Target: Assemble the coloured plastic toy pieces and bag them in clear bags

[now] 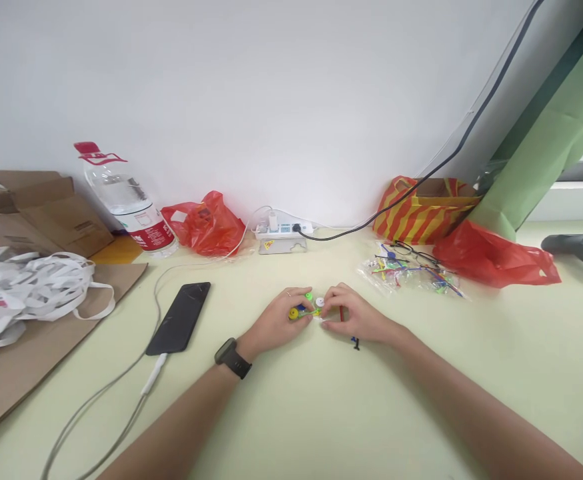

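Observation:
On the table, my left hand (284, 317) and my right hand (354, 313) meet fingertip to fingertip. A thin green plastic piece (315, 312) runs between them, its ends partly hidden by the fingers of both hands, which are closed in a pinch. Close around it lie a yellow wheel (294, 313), a bright green round piece (309, 297) and a white disc (320, 303). A red stick (342, 313) shows under the curled right hand. Just below that hand lie a small black piece (356, 345) and a tiny blue one.
A black phone (178, 319) with a cable lies left. Behind stand a power strip (284, 230), a red bag (211, 223) and a large water bottle (144, 220). Bags of colourful parts (411, 268) lie right. White straps (36, 287) cover cardboard at far left.

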Demonstrator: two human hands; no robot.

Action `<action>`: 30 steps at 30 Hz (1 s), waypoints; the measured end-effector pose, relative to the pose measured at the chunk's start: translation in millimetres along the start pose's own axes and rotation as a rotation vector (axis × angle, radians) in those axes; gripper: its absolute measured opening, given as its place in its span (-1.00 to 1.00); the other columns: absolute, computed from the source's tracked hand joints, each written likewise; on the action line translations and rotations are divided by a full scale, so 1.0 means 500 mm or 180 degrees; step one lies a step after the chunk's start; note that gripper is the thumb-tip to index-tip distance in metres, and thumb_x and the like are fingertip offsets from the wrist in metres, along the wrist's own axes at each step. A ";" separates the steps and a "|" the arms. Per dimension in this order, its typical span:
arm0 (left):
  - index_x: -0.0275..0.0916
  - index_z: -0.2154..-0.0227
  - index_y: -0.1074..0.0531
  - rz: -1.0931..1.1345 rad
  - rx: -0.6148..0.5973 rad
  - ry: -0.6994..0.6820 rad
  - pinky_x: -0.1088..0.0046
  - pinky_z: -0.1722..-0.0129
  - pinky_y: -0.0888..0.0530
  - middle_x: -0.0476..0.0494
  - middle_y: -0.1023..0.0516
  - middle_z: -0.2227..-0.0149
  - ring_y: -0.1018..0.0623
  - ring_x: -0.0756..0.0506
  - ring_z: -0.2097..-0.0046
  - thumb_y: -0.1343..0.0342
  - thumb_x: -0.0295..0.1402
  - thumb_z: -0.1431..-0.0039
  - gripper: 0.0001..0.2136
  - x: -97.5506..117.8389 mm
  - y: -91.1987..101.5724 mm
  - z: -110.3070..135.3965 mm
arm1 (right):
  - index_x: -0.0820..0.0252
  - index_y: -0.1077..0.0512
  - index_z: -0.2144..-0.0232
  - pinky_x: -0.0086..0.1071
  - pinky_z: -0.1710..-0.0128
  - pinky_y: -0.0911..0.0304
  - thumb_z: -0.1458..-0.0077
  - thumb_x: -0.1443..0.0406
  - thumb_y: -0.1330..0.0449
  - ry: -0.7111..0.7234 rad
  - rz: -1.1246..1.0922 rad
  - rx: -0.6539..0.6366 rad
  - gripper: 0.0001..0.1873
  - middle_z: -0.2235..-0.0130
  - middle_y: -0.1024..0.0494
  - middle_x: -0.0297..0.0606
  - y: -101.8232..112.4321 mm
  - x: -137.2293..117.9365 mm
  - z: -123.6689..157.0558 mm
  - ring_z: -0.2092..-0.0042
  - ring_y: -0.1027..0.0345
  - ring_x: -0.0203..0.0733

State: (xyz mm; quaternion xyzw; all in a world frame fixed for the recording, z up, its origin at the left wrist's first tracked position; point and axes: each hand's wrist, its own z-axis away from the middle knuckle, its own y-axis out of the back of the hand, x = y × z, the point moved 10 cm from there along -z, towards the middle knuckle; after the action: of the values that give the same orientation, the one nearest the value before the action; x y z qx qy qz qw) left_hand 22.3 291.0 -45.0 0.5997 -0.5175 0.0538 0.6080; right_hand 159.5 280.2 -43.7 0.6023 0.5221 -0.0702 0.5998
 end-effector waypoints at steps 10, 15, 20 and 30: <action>-0.09 0.17 -0.61 0.0014 0.0005 0.0063 0.06 -0.31 -0.38 -0.20 -0.50 -0.27 -0.43 -0.25 -0.34 -0.16 -0.45 -0.25 -0.82 0.002 0.001 0.000 | 0.07 -0.57 0.29 -0.24 0.11 -0.30 -0.23 0.39 -0.29 -0.0059 0.0098 0.0015 -0.89 0.22 -0.54 -0.24 -0.005 -0.005 -0.001 0.06 -0.33 -0.05; -0.08 0.17 -0.62 0.0010 0.0023 0.0076 0.08 -0.33 -0.36 -0.18 -0.52 -0.25 -0.42 -0.24 -0.35 -0.15 -0.40 -0.30 -0.83 -0.002 0.000 -0.003 | 0.05 -0.59 0.23 -0.20 0.04 -0.28 -0.25 0.27 -0.33 0.0038 0.0204 -0.0008 -0.97 0.20 -0.54 -0.24 -0.009 -0.018 0.000 0.08 -0.31 -0.07; -0.09 0.19 -0.61 0.0055 -0.0004 0.0132 0.12 -0.31 -0.39 -0.19 -0.56 -0.20 -0.42 -0.23 -0.35 -0.16 -0.30 -0.34 -0.87 -0.004 -0.001 -0.003 | 0.09 -0.59 0.29 -0.26 0.12 -0.29 -0.27 0.26 -0.29 -0.0060 -0.0056 -0.0095 -0.92 0.21 -0.54 -0.22 -0.011 -0.013 -0.001 0.08 -0.33 -0.08; -0.07 0.29 -0.67 -0.0025 -0.0169 -0.0177 0.07 -0.28 -0.42 -0.16 -0.46 -0.29 -0.43 -0.28 -0.30 -0.23 -0.14 -0.32 -0.81 0.036 -0.001 0.005 | 0.16 -0.56 0.31 -0.29 0.25 -0.30 -0.21 0.02 -0.32 -0.0549 -0.0874 0.0213 -0.68 0.32 -0.59 -0.26 0.081 0.033 0.006 0.29 -0.38 -0.18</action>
State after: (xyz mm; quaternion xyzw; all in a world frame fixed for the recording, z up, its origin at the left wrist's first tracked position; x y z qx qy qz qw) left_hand 29.3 278.8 -33.7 0.5866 -0.5331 0.0210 0.6093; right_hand 197.5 297.4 -30.0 0.5367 0.5435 -0.2203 0.6067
